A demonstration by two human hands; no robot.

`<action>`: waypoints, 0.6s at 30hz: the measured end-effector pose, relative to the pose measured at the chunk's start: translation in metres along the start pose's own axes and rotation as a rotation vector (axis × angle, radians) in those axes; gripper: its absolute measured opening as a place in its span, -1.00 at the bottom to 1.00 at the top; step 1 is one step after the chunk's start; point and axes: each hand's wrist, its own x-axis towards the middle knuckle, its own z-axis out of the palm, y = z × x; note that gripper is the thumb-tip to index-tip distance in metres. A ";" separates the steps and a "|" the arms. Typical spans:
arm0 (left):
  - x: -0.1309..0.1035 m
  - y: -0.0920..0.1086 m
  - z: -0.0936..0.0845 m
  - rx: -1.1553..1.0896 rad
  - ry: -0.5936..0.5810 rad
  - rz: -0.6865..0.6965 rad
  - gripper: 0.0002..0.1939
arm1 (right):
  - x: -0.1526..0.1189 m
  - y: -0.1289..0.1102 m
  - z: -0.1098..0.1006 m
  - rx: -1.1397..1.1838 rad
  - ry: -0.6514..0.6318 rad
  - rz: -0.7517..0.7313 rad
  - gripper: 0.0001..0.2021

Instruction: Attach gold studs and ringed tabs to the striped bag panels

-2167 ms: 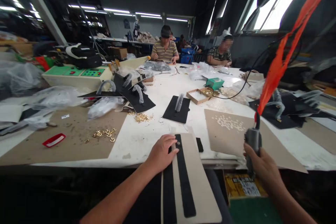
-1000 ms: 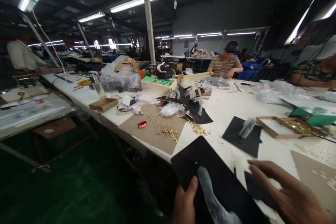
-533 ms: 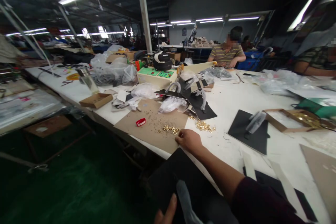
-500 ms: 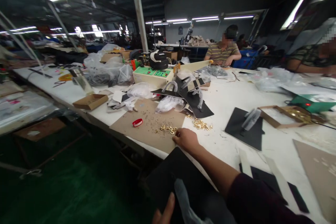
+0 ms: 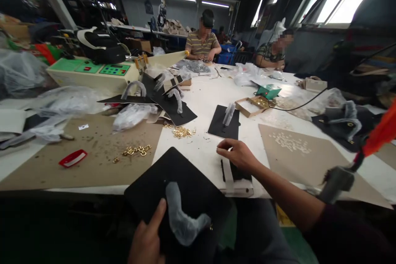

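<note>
My left hand (image 5: 148, 235) grips the lower left part of a black panel (image 5: 192, 177), its thumb lying on top. A curved handle wrapped in clear plastic (image 5: 179, 216) stands on that panel. My right hand (image 5: 236, 152) is above the table over black and white strips (image 5: 228, 173), thumb and forefinger curled close together. Whatever it may hold is too small to make out. Gold rings and links (image 5: 137, 150) lie on the brown board to the left, and a pile of small gold pieces (image 5: 183, 132) lies on the white table.
A red tray (image 5: 73, 159) rests on the brown board (image 5: 102, 173). Behind it stands a cream machine with green panels (image 5: 93, 75). Another black panel (image 5: 221, 121), a cardboard box (image 5: 247, 109) and white pieces (image 5: 291, 142) are further right. Two people sit across the table.
The view has turned right. My right hand has moved right, from beside the gold rings to above the strips. The panel in my left hand shows more fully.
</note>
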 end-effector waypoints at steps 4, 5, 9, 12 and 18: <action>0.015 0.029 0.071 -0.178 -0.017 0.007 -0.58 | -0.030 0.045 -0.021 0.023 0.079 0.137 -0.78; 0.021 0.034 0.082 -0.197 -0.048 0.011 -0.58 | -0.033 0.049 -0.019 0.027 0.079 0.146 -0.79; 0.043 0.044 0.105 -0.172 -0.135 0.023 -0.58 | -0.039 0.050 -0.011 -0.061 0.067 0.059 -0.88; 0.054 0.043 0.107 -0.154 -0.123 0.015 -0.57 | -0.045 0.051 -0.012 -0.196 0.051 -0.088 -0.94; 0.051 0.040 0.107 -0.161 -0.099 0.024 -0.55 | -0.058 0.058 -0.019 -0.266 0.040 -0.125 -0.97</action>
